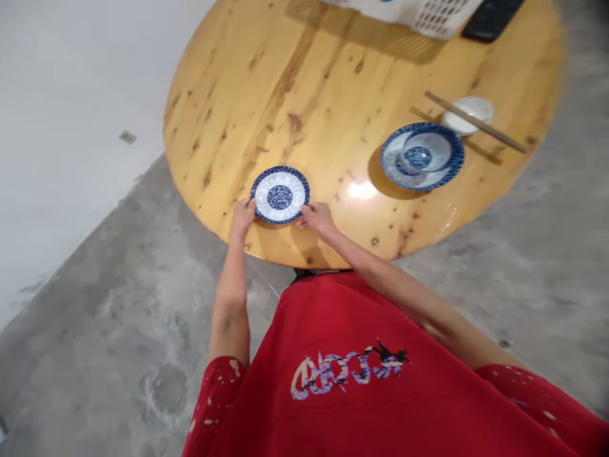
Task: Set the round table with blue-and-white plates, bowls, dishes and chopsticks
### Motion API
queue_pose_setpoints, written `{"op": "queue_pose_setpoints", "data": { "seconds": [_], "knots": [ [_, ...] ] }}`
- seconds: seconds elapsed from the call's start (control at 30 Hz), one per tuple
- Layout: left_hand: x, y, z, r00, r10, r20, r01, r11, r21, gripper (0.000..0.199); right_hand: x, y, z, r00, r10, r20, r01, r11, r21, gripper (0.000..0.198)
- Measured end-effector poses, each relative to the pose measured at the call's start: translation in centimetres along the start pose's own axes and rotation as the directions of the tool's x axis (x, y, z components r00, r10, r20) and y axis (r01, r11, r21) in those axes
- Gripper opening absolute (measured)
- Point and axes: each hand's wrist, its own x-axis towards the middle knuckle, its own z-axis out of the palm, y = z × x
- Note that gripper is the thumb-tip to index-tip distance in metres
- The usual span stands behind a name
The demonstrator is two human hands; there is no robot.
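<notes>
A blue-and-white plate [280,195] is at the near left of the round wooden table [228,127], held by its rim from both sides. My left hand [244,214] pinches the left edge of it. On the lower right edge, my right hand [316,218] grips the rim with thumb and fingers. Whether the plate rests on the wood or is slightly raised I cannot tell.
To the right stands a larger blue-and-white plate [390,162] with a clear bowl [431,149] in it. Chopsticks [495,132] lie across a small white dish [476,109]. A white plastic basket [409,14] and a black object [491,19] are at the far side.
</notes>
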Motion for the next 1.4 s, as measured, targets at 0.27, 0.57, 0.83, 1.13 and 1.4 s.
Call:
{"op": "queue_pose_setpoints", "data": {
  "seconds": [0.27,0.57,0.83,1.13,1.4],
  "knots": [
    [-1.8,-0.2,-0.2,0.985,-0.173,0.020,0.174,0.982,-0.076,0.026,-1.0,0.4,-0.3,1.000,-0.013,-0.026,0.015,0.998,0.061,0.026],
    [-2.2,0.5,-0.8,0.983,-0.182,-0.001,0.182,0.982,-0.060,0.027,-1.3,0.2,0.1,1.000,0.001,-0.024,0.001,0.997,0.077,0.026],
    [-2.9,1.2,0.1,0.976,-0.215,-0.026,0.213,0.976,-0.045,0.020,-2.4,0.8,-1.2,1.000,0.006,-0.002,-0.006,0.995,0.099,0.024],
    [-4.8,0.2,-0.8,0.955,-0.156,-0.251,0.124,0.983,-0.137,0.025,-9.0,3.9,-9.3,0.986,0.106,-0.126,-0.090,0.988,0.122,0.018],
    [-13.5,-0.2,0.5,0.838,-0.042,-0.544,0.076,0.996,0.040,0.026,-11.9,5.5,-14.1,0.981,0.171,-0.093,-0.162,0.982,0.095,0.020]
  ]
}}
